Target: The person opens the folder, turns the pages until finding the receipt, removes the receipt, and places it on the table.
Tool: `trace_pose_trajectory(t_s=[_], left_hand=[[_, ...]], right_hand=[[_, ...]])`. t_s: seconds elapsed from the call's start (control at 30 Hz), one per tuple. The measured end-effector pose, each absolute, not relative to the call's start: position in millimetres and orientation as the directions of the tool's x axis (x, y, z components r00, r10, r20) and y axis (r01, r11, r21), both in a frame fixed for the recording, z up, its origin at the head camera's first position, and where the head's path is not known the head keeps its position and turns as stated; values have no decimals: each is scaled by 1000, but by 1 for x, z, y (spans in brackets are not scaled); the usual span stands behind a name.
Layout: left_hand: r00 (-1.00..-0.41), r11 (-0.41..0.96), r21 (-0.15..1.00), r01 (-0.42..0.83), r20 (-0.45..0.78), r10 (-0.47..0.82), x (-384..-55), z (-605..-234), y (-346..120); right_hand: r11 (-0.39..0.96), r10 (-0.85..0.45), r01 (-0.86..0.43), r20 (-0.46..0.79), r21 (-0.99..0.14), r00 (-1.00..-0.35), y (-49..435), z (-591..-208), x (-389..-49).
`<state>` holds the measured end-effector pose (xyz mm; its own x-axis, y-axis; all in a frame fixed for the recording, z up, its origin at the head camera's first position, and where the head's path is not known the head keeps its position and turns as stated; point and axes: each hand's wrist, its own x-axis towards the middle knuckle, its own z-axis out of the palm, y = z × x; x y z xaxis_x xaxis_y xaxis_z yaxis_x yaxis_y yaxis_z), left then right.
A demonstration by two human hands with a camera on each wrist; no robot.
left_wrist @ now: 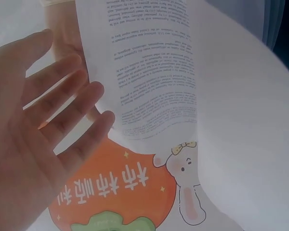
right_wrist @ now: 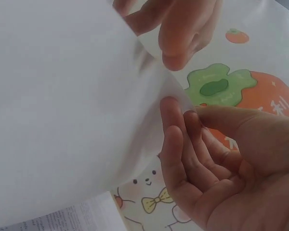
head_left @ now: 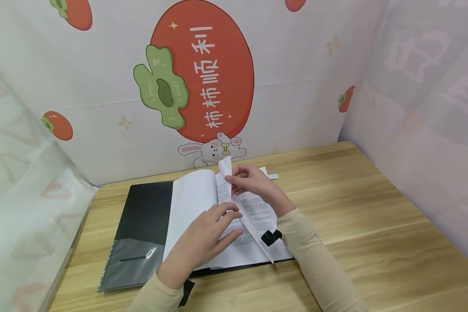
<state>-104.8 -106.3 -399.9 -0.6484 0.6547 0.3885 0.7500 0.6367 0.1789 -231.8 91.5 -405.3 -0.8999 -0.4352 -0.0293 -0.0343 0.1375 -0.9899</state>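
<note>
A black folder [head_left: 150,208] lies spread on the table with a stack of printed sheets inside. One sheet [head_left: 249,225] stands lifted off the stack, its top corner bent upward. My right hand [head_left: 253,180] pinches this sheet near its upper edge; in the right wrist view the sheet [right_wrist: 86,106] runs between thumb and fingers. My left hand [head_left: 208,232] hovers over the middle of the folder, fingers spread and holding nothing. In the left wrist view the left fingers [left_wrist: 72,106] extend beside the printed side of the sheet [left_wrist: 149,72]. Turned pages [head_left: 193,195] curve over to the left.
The wooden table [head_left: 359,208] extends to the right of the folder. A clear pocket [head_left: 134,262] covers the folder's lower left. A pale blue tab [head_left: 273,176] sticks out at the stack's upper right. Behind stands a white backdrop [head_left: 292,99] with persimmon drawings.
</note>
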Motion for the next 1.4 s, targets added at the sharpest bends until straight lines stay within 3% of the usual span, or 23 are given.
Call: trace_pose_trajectory(t_s=[0.4, 0.87, 1.2, 1.4], left_hand=[[-631, 611, 194, 767, 404, 663, -107, -406, -105], [-659, 627, 218, 748, 355, 663, -106, -411, -100], [-692, 646, 256, 719, 344, 634, -103, -409, -98], [-696, 653, 253, 714, 349, 627, -102, -409, -98]], right_hand=[[97, -460, -14, -32, -995, -887, 82, -403, -226], [92, -437, -32, -12, -995, -899, 85, -401, -225], [270, -348, -157, 56, -950, -936, 83, -388, -214], [329, -357, -228, 103, -916, -928, 87, -381, -211]])
